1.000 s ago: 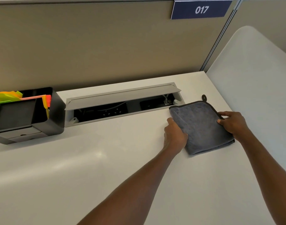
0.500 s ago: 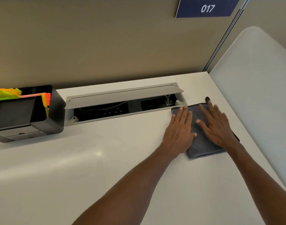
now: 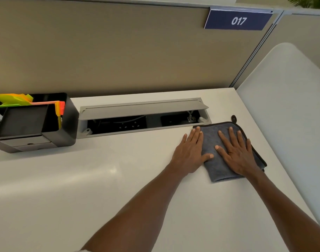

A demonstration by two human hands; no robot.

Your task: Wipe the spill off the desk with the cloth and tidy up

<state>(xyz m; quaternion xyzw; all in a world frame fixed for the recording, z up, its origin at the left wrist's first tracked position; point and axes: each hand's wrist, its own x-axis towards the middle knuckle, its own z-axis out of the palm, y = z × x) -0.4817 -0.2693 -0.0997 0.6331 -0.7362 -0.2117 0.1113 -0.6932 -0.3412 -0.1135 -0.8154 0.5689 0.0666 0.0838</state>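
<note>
A folded grey cloth (image 3: 212,140) with a dark hem and a small hanging loop lies flat on the white desk (image 3: 83,188), at the back right by the desk's corner. My left hand (image 3: 190,151) rests flat, fingers apart, on the cloth's left edge and partly on the desk. My right hand (image 3: 236,151) lies flat with spread fingers on top of the cloth's right half. Neither hand grips the cloth. I see no spill on the desk surface.
An open grey cable tray (image 3: 143,115) with sockets is sunk into the desk just behind the cloth. A black desk organiser (image 3: 64,124) with bright sticky notes and pens stands at the back left. A beige partition (image 3: 119,51) with a "017" sign closes the back.
Both hands went from pinching the cloth's side edges to lying flat on top of it. Over the last half second they have spread slightly apart; the cloth has stayed in place.
</note>
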